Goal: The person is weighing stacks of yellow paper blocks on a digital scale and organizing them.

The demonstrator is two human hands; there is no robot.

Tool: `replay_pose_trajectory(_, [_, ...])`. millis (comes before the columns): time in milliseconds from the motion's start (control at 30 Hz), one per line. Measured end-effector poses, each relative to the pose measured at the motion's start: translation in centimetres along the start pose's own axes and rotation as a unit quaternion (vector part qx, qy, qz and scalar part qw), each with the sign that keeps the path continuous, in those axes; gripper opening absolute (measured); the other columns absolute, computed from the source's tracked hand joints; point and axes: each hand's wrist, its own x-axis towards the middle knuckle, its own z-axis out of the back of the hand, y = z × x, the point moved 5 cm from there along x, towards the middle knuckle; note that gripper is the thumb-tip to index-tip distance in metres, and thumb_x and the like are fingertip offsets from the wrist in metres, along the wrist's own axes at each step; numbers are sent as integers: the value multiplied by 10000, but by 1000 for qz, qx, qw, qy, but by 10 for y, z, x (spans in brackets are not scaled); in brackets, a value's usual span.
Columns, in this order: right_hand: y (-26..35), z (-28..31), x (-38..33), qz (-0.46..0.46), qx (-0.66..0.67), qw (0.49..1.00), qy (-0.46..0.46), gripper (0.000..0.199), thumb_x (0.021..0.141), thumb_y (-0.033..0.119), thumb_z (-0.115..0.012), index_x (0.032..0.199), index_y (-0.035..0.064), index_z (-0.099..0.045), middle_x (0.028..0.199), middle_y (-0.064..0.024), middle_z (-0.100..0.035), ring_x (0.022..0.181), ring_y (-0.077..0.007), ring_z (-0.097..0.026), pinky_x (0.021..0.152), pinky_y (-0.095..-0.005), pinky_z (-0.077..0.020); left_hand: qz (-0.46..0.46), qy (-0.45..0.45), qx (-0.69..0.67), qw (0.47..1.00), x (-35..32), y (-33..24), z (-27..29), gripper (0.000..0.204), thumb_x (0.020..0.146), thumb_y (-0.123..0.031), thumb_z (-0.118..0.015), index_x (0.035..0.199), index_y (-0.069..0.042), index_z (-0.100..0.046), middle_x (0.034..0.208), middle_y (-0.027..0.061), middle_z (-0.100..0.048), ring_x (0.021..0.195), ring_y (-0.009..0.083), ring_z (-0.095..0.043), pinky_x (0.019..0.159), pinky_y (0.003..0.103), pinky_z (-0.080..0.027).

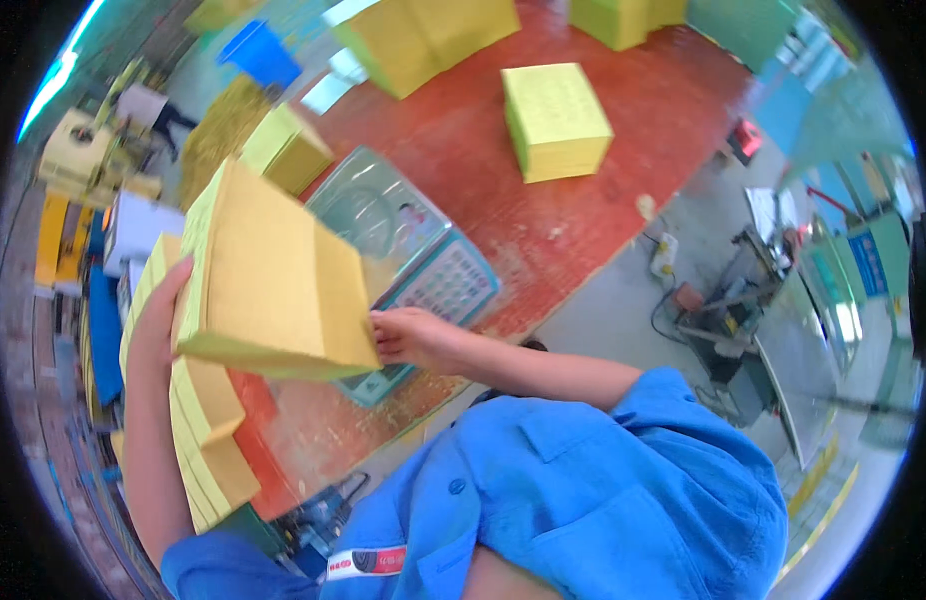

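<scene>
A thick, tilted block of yellow paper [273,270] is held up between my two hands. My left hand [161,315] is wrapped round its left side, the fingers partly hidden behind it. At the lower right corner, my right hand [408,338] pinches the block's edge with its fingers closed. Just behind the block, a counting scale [453,275] with a clear cover and a teal-rimmed keypad stands on a worn red table [543,240]. The block covers part of the scale. More yellow paper stacks [208,420] lie left of and below the held block.
A single yellow block [558,120] sits farther back on the table, with larger yellow stacks [423,40] at its far edge. Beyond is a blue bin [258,55]. On the right stand a metal machine [743,290] and cables. A person [148,108] is at the far left.
</scene>
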Motion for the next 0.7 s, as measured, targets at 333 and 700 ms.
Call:
replay_pose_trajectory(333, [71, 32, -102, 21, -179, 983, -21, 586, 948, 515, -537, 1324, 66, -541, 1208, -63, -630, 1041, -166, -619, 837, -331, -515, -61, 39, -37, 997, -49, 39, -107, 513, 966, -288, -525, 1383, 0, -441, 1297, 135, -575, 1182, 224, -571, 983, 351, -479])
replay_pose_trajectory(700, [354, 166, -345, 349, -429, 808, -204, 570, 871, 223, -719, 1355, 31, -488, 1243, -52, -593, 1133, -157, -544, 982, -331, -437, -473, 103, 63, 873, 32, 2, -429, 945, 786, 16, -634, 1542, -65, -75, 1534, 115, -282, 1366, 246, -371, 1103, 373, -340])
